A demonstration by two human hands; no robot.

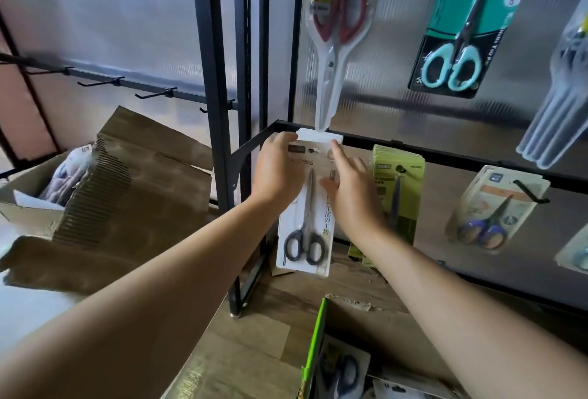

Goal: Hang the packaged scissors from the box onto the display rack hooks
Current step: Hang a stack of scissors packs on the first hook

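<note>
**Seating a card of packaged scissors on the lower rail of the display rack.**
The packaged scissors [304,223], a white card with a black-handled pair, hang upright against the black rail [445,157], just left of a green-carded pack [394,207]. The card's top edge is level with the rail so its hang hole can meet a hook, which the card hides. The left hand [278,169] holds the upper left corner, fingers [286,137] curled round the edge to carry the weight. The right hand [350,182] lays straight, spread fingers [334,145] on the upper right corner, apparently to steady and guide it. Whether the card has caught cannot be told. The open box [375,331] below holds more packs, so hanging is likely unfinished.
</note>
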